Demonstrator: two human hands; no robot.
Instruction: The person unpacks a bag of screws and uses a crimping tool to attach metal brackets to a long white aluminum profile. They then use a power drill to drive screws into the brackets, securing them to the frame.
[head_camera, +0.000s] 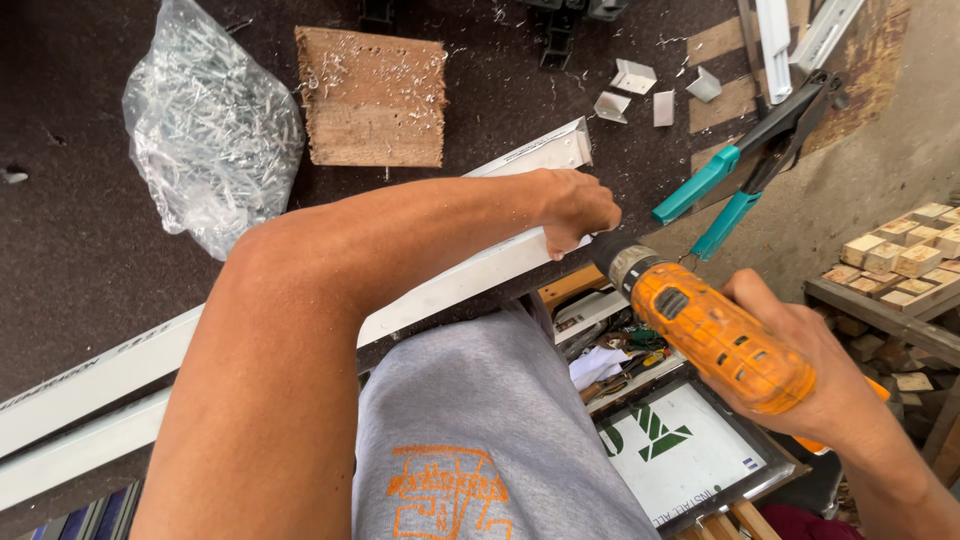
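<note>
Two Hands at the End of a White Metal Channel

Two bare hands work at the near edge of a dark brown workbench (80, 240). The left hand (575, 205) is closed around the end of a long white metal channel (470, 270), which lies slantwise across the bench from the lower left toward the upper right. Its fingers curl over the near wall of the channel close to the open, square-cut end, and the forearm stretches across the view above a grey shirt with orange print (480, 440).

The right hand (810, 370) is wrapped tight around the body of an orange cordless drill (720, 340). The drill's dark chuck points up and to the left, and its tip sits just beside the left hand's fingers at the channel's near wall; whether the bit touches the metal is hidden by the hand.

Just beyond the drill, a hand riveter with teal grips and black arms (745, 170) lies on the bench edge, apart from both hands. Farther back sit several small white bent metal brackets (635, 85), a worn square wooden block dusted with metal shavings (372, 97), and a clear plastic bag full of small silver fasteners (205, 130). To the right, off the bench, small pale wooden blocks (905, 255) are piled on a low shelf.
</note>
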